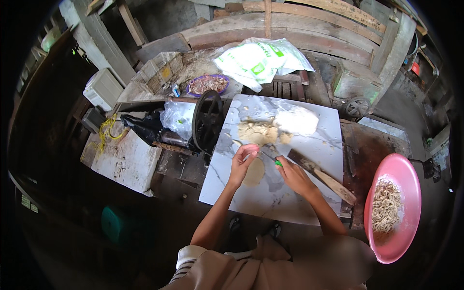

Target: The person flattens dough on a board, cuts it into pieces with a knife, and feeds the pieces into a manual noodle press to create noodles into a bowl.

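Observation:
Above a marble-patterned board (217,181), my right hand (294,177) grips a green-handled knife (278,163), its thin blade pointing left. The fingers of my left hand (243,162) are pinched together close to the blade tip; a small pinkish patch shows at them, too small to name. Partly below my left hand lies a flat round piece of dough (254,173). Beyond both hands is a crumbly heap of pale dough (256,134), touching a white plastic bag (296,120). To the right of my right hand rests a large blade with a wooden handle (336,186).
A pink basin (411,203) of pale noodle-like strips stands at the right. Left of the board are a black handwheel (208,118) and a white slab (123,166). Behind sit a purple basket (209,85) of reddish strips and a large white-green sack (261,60).

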`<state>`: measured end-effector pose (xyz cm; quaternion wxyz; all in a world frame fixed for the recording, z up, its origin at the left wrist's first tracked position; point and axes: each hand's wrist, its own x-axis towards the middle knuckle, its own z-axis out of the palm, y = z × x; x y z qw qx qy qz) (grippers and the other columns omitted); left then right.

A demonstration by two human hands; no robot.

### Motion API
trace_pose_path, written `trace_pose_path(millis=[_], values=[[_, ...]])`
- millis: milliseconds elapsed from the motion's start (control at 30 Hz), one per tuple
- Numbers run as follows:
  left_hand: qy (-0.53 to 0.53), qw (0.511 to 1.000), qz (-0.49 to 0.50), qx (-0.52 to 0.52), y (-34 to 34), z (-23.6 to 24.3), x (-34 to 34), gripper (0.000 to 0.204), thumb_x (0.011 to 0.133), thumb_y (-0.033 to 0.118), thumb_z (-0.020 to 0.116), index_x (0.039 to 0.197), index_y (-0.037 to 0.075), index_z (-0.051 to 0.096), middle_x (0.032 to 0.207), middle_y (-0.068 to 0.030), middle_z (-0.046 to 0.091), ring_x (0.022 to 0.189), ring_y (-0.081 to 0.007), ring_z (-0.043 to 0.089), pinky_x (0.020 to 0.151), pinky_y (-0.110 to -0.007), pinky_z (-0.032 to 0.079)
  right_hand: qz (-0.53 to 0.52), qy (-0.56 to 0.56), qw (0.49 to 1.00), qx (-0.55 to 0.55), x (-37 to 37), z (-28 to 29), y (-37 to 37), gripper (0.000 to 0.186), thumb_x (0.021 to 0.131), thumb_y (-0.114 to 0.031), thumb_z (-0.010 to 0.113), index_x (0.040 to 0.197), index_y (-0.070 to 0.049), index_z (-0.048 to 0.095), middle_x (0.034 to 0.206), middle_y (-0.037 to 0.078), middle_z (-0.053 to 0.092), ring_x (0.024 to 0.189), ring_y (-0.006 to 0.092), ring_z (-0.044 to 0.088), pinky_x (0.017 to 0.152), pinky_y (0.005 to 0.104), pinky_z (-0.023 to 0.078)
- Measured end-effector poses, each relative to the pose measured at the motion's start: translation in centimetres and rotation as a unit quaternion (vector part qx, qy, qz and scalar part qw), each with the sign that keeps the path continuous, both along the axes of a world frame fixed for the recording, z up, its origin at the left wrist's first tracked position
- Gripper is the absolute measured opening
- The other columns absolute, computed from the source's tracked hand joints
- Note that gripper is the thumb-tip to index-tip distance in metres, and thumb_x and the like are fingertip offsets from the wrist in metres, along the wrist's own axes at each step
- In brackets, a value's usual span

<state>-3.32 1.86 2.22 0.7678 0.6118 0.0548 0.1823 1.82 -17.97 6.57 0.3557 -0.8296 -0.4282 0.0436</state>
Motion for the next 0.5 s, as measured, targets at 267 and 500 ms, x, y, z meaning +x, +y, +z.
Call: trace_pose_path(millis=[267,500], values=[[0.041,0.911,0.008,0.411,4.5,-2.0,-5.7,0.036,0.087,0.015,0.057,0.122,0.006,0.052,0.125,-0.0144,0.050,0.120,-0.0326,0.044,0.102,-0.043,0.034,0.000,-0.157,0.972,-0.175,1.3,-1.4,4.3,0.019,0.091,-0.016,0.048,0.108,-0.008,0.050,0.077,0.017,0.062,0.067,0.0337,0.064,0.058,0.0430,0.051],[0.034,0.801,0.007,0.597,5.1,-3.1,-7.6,0.049,0.089,0.023,0.055,0.135,0.012,0.043,0.138,-0.0110,0.040,0.131,-0.0295,0.034,0.107,-0.049,0.027,0.040,-0.237,0.933,-0.266,1.2,-2.3,6.4,0.017,0.090,-0.021,0.050,0.102,-0.010,0.055,0.061,0.010,0.060,0.056,0.0287,0.062,0.051,0.0401,0.048]])
